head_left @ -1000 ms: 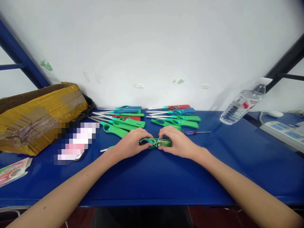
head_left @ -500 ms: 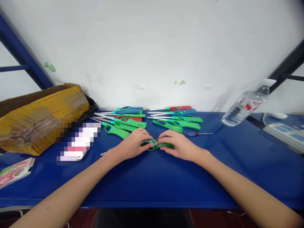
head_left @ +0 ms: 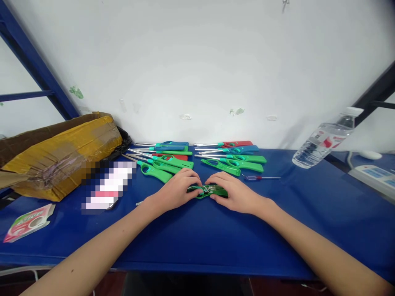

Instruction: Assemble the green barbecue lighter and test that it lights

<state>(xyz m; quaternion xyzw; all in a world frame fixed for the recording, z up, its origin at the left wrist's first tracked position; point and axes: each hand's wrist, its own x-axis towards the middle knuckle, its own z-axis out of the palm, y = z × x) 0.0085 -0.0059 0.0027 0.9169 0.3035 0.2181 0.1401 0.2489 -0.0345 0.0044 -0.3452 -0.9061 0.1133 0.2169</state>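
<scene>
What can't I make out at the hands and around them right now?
All in the head view:
- Green lighter: both ends hidden by the left hand and right hand; its wiring is too small to trace.
- Metal tube: mostly behind the left forearm.
- Taped box: left end cut off by the edge.
- Bright item: masked by pixel blocks.

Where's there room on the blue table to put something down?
On the near side of the left hand and right hand, the blue table is bare to its edge. Another free patch runs right of the screwdriver, nearer than the water bottle. It's crowded beyond the hands, where gas lighters lie in two bunches by the wall.
</scene>
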